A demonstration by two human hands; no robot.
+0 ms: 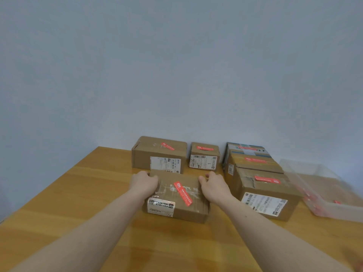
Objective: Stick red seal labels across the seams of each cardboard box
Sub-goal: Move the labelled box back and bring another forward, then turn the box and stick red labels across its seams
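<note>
**Sealing looks nearly finished; last box in hand**

We hold the near box point(177, 195) on the counter point(82, 195) with both hands: our left hand point(144, 182) curls its grip round the box's left edge, our right hand point(213, 186) grips the right edge. A red seal label point(183, 193) already lies slantwise across its taped top seam.

Taking that box as landmark: behind it to the left stands a larger box point(159, 154), behind it a small box point(204, 157), and to its right a big box point(267, 195) with two more stacked behind. Each shows a red label on top. Farther right sits a clear tray point(322, 185) with red pieces in it, too blurred to identify.

We judge every visible box sealed; what remains is likely setting this one among the others.
</note>
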